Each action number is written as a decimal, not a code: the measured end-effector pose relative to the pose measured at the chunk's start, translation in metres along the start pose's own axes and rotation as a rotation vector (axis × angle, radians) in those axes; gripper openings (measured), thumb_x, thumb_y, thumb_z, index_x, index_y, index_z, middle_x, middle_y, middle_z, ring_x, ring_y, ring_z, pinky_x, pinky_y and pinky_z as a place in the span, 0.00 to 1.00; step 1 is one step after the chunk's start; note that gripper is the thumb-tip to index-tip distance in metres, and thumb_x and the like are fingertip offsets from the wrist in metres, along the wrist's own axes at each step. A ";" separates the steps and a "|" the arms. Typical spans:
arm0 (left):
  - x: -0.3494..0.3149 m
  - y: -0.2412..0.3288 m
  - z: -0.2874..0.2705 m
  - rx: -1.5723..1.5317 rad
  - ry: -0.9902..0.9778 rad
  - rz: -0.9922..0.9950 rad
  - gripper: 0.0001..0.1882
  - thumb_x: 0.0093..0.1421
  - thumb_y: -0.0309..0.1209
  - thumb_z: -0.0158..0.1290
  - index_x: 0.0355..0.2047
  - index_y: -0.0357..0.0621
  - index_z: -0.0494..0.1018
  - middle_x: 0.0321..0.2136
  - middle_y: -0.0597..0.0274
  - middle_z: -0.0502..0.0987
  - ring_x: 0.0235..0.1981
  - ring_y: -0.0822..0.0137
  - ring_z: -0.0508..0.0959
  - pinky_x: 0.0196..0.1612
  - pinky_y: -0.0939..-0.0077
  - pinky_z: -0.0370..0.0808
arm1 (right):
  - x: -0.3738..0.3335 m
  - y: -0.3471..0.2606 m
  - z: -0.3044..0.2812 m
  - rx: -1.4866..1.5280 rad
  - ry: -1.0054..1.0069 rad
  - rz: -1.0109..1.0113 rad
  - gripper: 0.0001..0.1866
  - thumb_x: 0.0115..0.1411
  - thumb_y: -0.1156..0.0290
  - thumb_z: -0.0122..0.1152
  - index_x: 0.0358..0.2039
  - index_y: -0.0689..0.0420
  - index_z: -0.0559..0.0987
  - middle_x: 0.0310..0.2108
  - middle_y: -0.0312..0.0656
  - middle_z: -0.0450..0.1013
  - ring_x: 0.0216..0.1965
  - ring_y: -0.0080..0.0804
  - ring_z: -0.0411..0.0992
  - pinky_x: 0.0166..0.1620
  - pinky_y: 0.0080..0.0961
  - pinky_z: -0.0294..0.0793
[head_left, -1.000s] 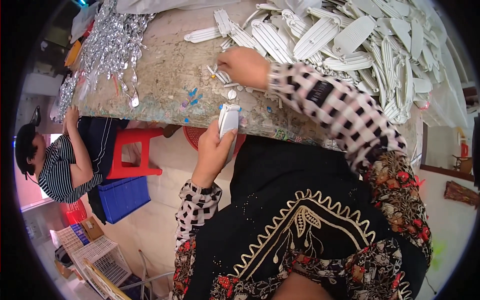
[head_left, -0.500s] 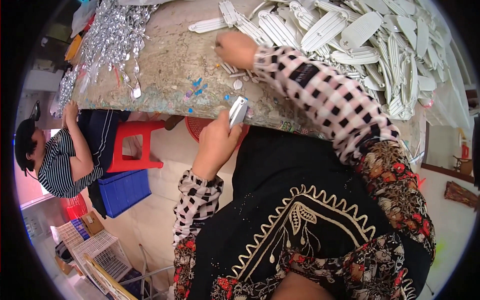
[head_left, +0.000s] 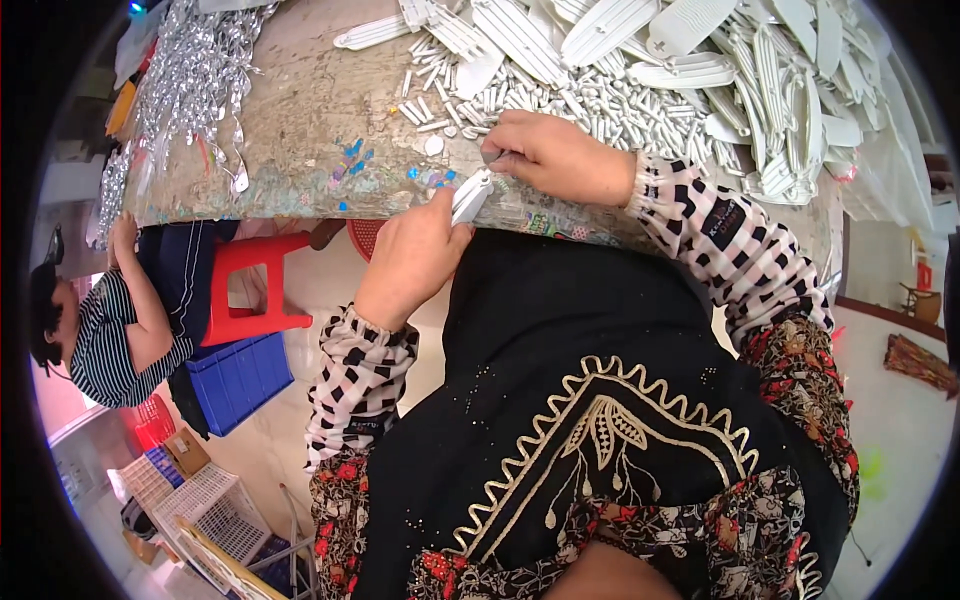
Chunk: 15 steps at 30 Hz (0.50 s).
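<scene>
Left grip (head_left: 412,250) clasps white piece (head_left: 470,200) at near edge of bench (head_left: 290,110); right grip (head_left: 555,158) pinches small grey bit (head_left: 491,156) beside piece's tip (looks unfinished). Behind right grip, short white pegs (head_left: 622,125) heaped loose; farther right, long white slats (head_left: 695,25) piled, unhandled, plenty left.

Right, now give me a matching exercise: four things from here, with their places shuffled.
1. Slim white plastic piece
2. Silver twisted foil strands
3. Blue rectangular plastic crate
4. Small white cylindrical rods

A. On the left part of the worn, brownish tabletop
B. In the left hand
C. In a loose pile beyond the right hand
D. Down on the floor, at the left

Pairs: 1-B; 2-A; 3-D; 4-C
</scene>
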<state>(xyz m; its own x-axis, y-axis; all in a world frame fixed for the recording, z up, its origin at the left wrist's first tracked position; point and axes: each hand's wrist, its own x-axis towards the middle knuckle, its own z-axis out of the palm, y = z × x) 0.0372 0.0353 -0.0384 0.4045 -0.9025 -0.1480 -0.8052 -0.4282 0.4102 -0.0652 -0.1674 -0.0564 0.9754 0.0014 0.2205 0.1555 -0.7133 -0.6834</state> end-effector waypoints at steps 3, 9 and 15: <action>0.000 0.004 0.001 0.026 -0.009 0.007 0.14 0.56 0.33 0.52 0.36 0.33 0.67 0.23 0.39 0.76 0.28 0.40 0.77 0.34 0.47 0.72 | 0.001 -0.003 -0.001 -0.071 -0.023 -0.042 0.06 0.52 0.75 0.58 0.32 0.60 0.75 0.33 0.49 0.70 0.38 0.50 0.70 0.41 0.37 0.70; 0.000 0.007 0.000 0.062 0.014 0.055 0.14 0.56 0.32 0.53 0.37 0.34 0.67 0.22 0.39 0.76 0.27 0.40 0.77 0.33 0.48 0.72 | 0.015 -0.036 0.011 -0.577 -0.156 -0.186 0.09 0.45 0.75 0.59 0.30 0.58 0.80 0.34 0.44 0.72 0.38 0.40 0.73 0.41 0.33 0.74; 0.003 0.007 0.001 0.055 0.008 0.079 0.15 0.56 0.32 0.54 0.38 0.34 0.67 0.22 0.38 0.76 0.27 0.40 0.76 0.33 0.48 0.72 | 0.019 -0.054 0.013 -0.664 -0.233 -0.137 0.08 0.44 0.73 0.59 0.25 0.64 0.79 0.31 0.48 0.73 0.36 0.42 0.74 0.35 0.32 0.76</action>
<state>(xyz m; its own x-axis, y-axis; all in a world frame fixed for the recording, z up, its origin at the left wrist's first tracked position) 0.0322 0.0300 -0.0370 0.3418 -0.9333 -0.1100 -0.8574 -0.3576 0.3702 -0.0529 -0.1199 -0.0247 0.9736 0.2179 0.0687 0.2229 -0.9719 -0.0760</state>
